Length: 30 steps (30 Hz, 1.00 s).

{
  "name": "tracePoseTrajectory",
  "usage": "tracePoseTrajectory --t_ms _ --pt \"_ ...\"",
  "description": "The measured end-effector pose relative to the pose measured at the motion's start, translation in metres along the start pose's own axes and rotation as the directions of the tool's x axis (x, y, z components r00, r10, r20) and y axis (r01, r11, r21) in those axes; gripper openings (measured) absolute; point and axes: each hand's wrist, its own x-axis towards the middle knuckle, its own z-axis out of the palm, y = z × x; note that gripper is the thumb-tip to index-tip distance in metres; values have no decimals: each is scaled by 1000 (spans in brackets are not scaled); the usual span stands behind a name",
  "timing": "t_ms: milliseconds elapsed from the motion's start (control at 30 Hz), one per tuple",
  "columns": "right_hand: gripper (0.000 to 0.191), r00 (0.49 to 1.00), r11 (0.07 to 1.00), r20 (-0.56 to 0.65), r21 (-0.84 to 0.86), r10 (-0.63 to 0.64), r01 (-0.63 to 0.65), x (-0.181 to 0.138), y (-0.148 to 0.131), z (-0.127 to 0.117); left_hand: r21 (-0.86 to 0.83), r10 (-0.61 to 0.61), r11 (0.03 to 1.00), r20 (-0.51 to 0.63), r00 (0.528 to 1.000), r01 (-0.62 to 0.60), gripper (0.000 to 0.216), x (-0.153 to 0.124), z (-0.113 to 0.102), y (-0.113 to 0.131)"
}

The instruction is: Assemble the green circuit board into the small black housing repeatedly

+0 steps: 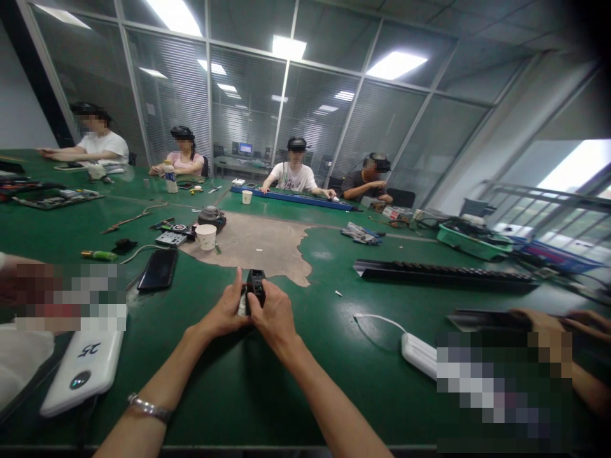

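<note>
A small black box-shaped part with recesses in its face is held out over the table in front of me. My right hand grips it between thumb and fingers. Against its other side rests my left hand, thumb pointing up and fingers curled underneath. Between my left palm and the black part shows a whitish piece, too small to name. The fingers under the part are mostly hidden.
Left of my hands lie a black phone and a white power bank. Beyond them stands a paper cup. A long black rail and a white device lie to the right. Co-workers sit around the green table.
</note>
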Motion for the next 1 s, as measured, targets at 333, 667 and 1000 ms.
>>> tracePoseTrajectory --t_ms 333,667,1000 --pt "49 983 986 176 -166 61 -32 -10 -2 9 106 61 993 -4 998 -60 114 2 6 -9" --pt "63 981 989 188 -148 55 -27 -8 1 5 60 31 998 19 999 -32 117 2 4 -8" --pt "43 996 998 74 -57 45 -41 3 2 -7 4 -11 1000 26 1000 11 131 1 -1 -2"
